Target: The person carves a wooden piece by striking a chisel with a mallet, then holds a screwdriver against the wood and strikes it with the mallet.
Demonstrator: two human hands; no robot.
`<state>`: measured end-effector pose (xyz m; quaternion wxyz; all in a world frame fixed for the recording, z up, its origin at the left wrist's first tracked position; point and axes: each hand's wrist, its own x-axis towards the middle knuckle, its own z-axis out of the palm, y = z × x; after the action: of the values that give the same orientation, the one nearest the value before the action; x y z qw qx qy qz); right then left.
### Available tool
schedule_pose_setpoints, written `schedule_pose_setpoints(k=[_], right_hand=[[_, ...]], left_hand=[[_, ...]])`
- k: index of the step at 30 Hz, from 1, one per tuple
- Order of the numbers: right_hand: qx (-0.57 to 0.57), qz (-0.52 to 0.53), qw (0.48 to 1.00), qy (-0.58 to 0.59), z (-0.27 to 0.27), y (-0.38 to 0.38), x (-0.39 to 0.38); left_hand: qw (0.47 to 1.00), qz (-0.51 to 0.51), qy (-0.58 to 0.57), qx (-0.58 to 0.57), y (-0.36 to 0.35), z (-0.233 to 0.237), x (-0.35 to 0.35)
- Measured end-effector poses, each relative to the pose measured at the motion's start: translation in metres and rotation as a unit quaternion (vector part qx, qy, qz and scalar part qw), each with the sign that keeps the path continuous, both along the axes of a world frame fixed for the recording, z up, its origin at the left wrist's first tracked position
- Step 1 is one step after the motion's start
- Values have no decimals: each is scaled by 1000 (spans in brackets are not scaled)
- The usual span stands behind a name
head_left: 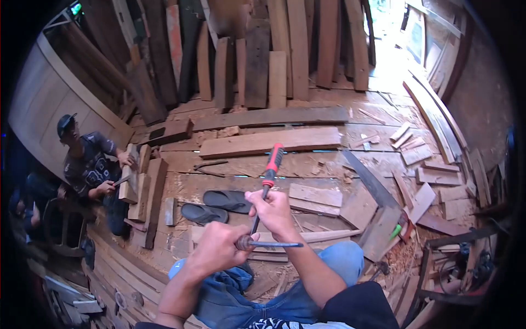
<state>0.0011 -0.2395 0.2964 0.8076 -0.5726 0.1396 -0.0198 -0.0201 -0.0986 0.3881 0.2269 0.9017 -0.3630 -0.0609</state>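
Observation:
My right hand [270,211] is closed around the dark shaft of a tool with a red-and-black handle [274,159], which looks like a screwdriver or a file; its handle points away from me. In my left hand [218,247], closed in a fist, is a chisel-like tool [279,244]. Its narrow dark blade points right, below my right wrist. The lower end of the red-handled tool's shaft meets my left fist, where the two tools cross. Both hands are raised above my knees, in blue jeans [337,266].
Black sandals [205,214], a long board [271,141] and a handsaw [370,175] lie ahead on the shaving-strewn plank floor. Offcuts [315,197] are scattered rightward. Planks [257,66] lean at the back. On the left, another person [90,159] works on a wood block [129,189].

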Motion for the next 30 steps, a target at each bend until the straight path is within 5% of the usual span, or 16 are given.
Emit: schedule_pose_setpoints(k=[12,16,20,26,30], right_hand=[[142,7,988,60,16,4,-18],[64,-28,996,50,4,-2,-15],[101,-80,989,72,-4,-23,-11],[-85,-122,988,-50,-7,-9,-16],[-333,-128,921,-159,-3,-3,-23]], left_hand=[[997,-31,-68,-11,32,-11,-5],[996,-6,-52,-66,36,-16,-6],[982,58,-78,-160,29,-13,1],[983,93,-67,-141,20,-17,3],[970,71,-132,-193,10,-15,-5]])
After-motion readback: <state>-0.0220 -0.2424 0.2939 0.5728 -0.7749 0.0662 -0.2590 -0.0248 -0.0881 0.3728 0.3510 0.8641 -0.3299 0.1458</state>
